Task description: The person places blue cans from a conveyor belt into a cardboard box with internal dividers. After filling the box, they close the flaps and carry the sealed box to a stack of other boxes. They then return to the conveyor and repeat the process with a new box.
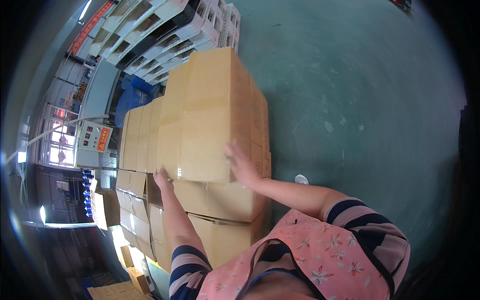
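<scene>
The top carton (206, 117) rests on stacked cartons (217, 200), its near left corner at the left hand (163, 179), whose grip cannot be told, and its right edge at the right hand (244, 166), fingers spread, while green floor (345, 105) stretches rightward and pallets (196, 31) stand beyond the far edge.

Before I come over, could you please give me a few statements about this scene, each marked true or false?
1. The left hand is at the near left corner of the large cardboard box. True.
2. Both hands wear gloves. False: both are bare.
3. The right hand is by the right side of that box. True.
4. The apron is plain green. False: it is pink with a flower pattern.
5. The pallets are all blue. False: most are white.
6. The floor is greenish. True.
</scene>
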`<state>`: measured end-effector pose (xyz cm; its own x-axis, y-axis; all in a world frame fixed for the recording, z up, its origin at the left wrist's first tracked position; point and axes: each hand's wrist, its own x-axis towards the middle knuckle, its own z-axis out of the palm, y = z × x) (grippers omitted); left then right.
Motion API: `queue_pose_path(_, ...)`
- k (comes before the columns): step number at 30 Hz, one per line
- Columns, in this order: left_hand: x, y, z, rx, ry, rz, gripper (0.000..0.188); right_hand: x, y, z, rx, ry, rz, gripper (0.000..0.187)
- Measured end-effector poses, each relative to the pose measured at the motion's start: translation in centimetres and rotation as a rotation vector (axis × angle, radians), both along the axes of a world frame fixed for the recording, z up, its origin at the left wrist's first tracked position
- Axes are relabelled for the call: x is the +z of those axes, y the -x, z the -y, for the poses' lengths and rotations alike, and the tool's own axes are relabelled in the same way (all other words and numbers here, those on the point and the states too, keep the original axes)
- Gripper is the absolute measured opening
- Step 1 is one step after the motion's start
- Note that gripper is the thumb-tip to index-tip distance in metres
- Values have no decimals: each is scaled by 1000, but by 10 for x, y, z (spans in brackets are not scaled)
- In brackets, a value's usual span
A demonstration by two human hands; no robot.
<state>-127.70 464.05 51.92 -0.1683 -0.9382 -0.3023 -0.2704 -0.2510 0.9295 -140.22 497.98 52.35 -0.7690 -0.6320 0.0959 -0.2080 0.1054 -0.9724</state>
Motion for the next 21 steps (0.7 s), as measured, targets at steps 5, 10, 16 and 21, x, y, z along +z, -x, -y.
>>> queue_pose_path(5, 9, 8, 12, -27, -15, -18, 52, 5, -10, 6, -38, -40, 31, 57)
queue_pose_path(10, -4, -15, 4, 1, 24, 8, 42, -5, -36, -2, -56, -37, -56, 54)
queue_pose_path(16, -27, -49, 15, -85, 98, 22, 70, 0, -53, -17, 22, -52, -12, 54)
queue_pose_path(21, -58, -156, -40, 273, 268, -248, 65, -20, -155, -105, 104, 80, 574, 52)
